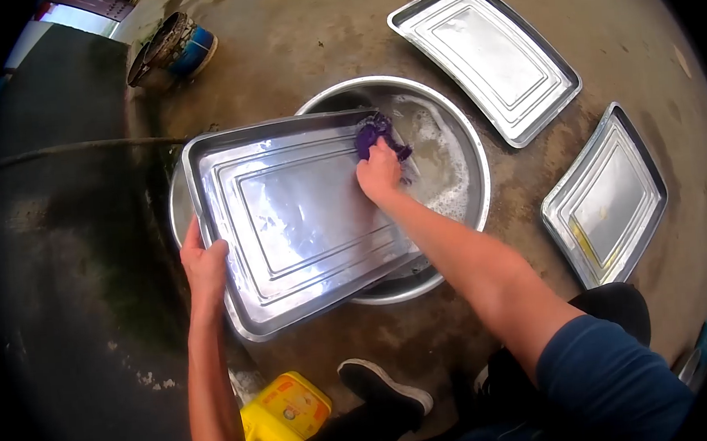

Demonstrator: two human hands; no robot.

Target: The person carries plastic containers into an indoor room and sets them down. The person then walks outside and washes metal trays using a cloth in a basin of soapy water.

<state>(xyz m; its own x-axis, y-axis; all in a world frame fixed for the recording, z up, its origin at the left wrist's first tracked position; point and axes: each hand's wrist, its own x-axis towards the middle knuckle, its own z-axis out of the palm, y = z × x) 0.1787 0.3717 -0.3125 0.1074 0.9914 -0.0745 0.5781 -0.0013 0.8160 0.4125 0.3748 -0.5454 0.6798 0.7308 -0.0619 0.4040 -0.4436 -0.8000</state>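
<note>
My left hand (204, 266) grips the left rim of a shiny rectangular metal tray (303, 203), thumb over the edge and fingers beneath. The tray lies tilted across a large round metal basin (481, 166) that holds cloudy, sudsy water (443, 153). At the tray's far right corner, my right hand (380, 172) is closed on a dark purple cloth (374, 135), bunched and pressed against the metal. The tray hides much of the basin's left side.
Two more metal trays, one at the upper right (485, 55) and one at the right (610, 202), lie on the wet concrete floor. A yellow jug (289, 415) is by my shoe (386, 389). A worn bucket (182, 48) stands at the upper left; a hose (78, 147) runs toward the basin.
</note>
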